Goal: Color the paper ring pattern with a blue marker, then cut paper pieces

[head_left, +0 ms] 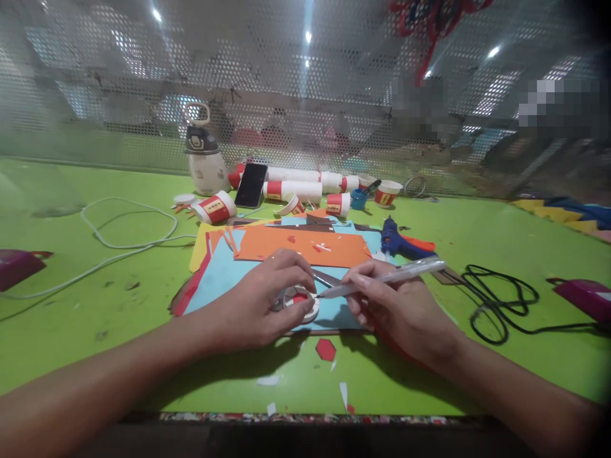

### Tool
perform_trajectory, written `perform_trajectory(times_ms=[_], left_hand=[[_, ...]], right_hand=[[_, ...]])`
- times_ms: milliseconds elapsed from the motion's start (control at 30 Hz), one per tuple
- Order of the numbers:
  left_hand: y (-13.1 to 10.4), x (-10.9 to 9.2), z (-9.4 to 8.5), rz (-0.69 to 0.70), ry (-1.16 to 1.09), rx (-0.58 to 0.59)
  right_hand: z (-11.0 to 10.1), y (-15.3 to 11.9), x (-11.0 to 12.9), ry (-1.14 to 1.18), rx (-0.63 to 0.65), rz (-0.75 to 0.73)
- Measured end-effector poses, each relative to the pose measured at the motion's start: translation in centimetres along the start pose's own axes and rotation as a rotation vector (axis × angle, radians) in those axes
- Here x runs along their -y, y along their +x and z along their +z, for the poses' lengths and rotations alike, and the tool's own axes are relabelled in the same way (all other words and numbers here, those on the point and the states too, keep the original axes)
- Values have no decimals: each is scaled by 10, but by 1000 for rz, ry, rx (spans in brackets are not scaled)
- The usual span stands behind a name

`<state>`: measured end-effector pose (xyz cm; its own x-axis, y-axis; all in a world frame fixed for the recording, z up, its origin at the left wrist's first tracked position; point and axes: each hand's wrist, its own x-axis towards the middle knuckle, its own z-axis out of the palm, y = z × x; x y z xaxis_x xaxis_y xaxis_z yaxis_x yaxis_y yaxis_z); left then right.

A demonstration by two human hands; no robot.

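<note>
A small white round piece with a red patch in its middle [309, 310] lies on light blue paper [214, 294]. Closed around its left side, my left hand [270, 296] has its thumb and fingers on the rim. My right hand [398, 305] grips a pen [405, 272] with a pale, see-through barrel, its tip at the right edge of the round piece. A dark, blade-like metal strip [327, 278] shows behind the pen; its other end is hidden by my right hand. Nearer me, a red paper hexagon [326, 349] rests on the green table.
Orange paper [305, 247] lies beyond my hands, with a blue glue gun [392, 236] to its right. Farther back are paper cups [214, 208], a phone [251, 185] and a bottle [206, 166]. A black cable [501, 292] coils right; a white cable [119, 245] runs left.
</note>
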<state>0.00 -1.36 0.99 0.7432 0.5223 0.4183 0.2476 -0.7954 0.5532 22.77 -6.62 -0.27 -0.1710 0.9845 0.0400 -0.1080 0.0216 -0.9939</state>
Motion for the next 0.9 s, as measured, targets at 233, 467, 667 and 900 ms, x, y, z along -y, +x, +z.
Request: perform_trajectory(times_ms=[233,467,667,900], left_hand=[[-1,0,1,46,31,2],[0,0,0,94,78,14],[-1,0,-3,69,110,-4],[2,10,-10,-50,159,-93]], right_hand=[[1,0,0,3,8,12],[2,0,0,12,10,22],[1,1,1,3,-21,18],[1,0,4,10,-52,56]])
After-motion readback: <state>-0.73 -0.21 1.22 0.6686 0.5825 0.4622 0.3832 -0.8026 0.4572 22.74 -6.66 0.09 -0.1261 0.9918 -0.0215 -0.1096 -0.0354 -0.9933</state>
